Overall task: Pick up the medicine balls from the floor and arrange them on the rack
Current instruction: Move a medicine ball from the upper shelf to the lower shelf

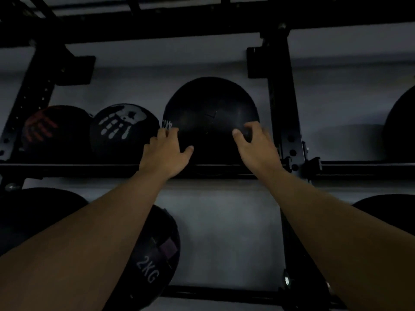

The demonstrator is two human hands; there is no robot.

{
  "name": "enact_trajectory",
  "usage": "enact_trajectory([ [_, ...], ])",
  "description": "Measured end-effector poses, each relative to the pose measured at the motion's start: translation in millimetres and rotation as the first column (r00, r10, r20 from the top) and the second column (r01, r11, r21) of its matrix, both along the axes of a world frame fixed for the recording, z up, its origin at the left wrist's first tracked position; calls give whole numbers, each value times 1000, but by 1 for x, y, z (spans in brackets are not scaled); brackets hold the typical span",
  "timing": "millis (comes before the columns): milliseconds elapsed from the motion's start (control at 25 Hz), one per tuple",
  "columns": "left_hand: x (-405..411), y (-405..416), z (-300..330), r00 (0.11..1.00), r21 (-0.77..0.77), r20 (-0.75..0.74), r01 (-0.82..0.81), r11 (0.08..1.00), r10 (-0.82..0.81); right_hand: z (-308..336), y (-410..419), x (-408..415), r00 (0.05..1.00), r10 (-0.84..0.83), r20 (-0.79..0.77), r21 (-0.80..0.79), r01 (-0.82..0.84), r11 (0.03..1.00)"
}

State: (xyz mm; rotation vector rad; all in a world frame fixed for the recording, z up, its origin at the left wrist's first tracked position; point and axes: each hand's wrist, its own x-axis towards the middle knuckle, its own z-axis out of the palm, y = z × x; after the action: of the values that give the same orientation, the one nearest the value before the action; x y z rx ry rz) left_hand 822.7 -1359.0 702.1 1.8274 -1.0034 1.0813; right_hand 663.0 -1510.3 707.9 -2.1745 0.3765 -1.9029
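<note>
Black steel rack point(284, 104) is carrying several balls on its rails. Sitting on the middle rail, the large black medicine ball point(210, 113) is touching a handprint ball point(122, 129). Left hand point(167, 153) and right hand point(258, 145) are resting open, fingers spread, against its lower sides.

black medicine ball point(208, 108), resting on rack point(283, 108)

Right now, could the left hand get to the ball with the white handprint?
Probably yes. The left hand rests on the big black ball, and the white-handprint ball sits right beside it on the same shelf, with nothing between them.
</note>
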Motion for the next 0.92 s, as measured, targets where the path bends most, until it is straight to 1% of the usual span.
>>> enact_trajectory([
  [80,-1,-12,30,998,-67,34,48,997,-46,28,1,8,999,-5,36,-35,6,999],
  [160,4,-22,60,993,-146,28,119,982,-116,55,-5,14,998,-36,50,-45,39,998],
  [240,17,-31,86,984,-229,-1,171,958,-176,81,-20,18,996,-47,72,-12,48,999],
  [320,31,-41,104,983,-260,-13,174,950,-184,100,-39,22,996,-46,79,39,43,998],
  [360,38,-46,111,981,-266,-18,182,947,-193,108,-49,24,996,-31,79,67,26,997],
  [440,47,-56,122,964,-311,-52,234,921,-262,119,-67,29,995,36,92,112,-46,993],
  [560,60,-76,132,924,-428,-67,314,847,-376,131,-99,44,965,196,176,147,-223,964],
  [680,72,-91,134,883,-538,27,408,738,-468,136,-129,61,874,388,293,153,-443,883],
  [760,78,-92,136,857,-574,66,451,683,-510,141,-149,72,811,484,329,152,-551,821],
  [840,82,-93,135,833,-595,89,485,641,-547,143,-170,84,711,598,370,174,-685,707],
  [920,85,-96,133,807,-594,131,530,606,-577,144,-183,92,616,681,397,187,-780,597],
])
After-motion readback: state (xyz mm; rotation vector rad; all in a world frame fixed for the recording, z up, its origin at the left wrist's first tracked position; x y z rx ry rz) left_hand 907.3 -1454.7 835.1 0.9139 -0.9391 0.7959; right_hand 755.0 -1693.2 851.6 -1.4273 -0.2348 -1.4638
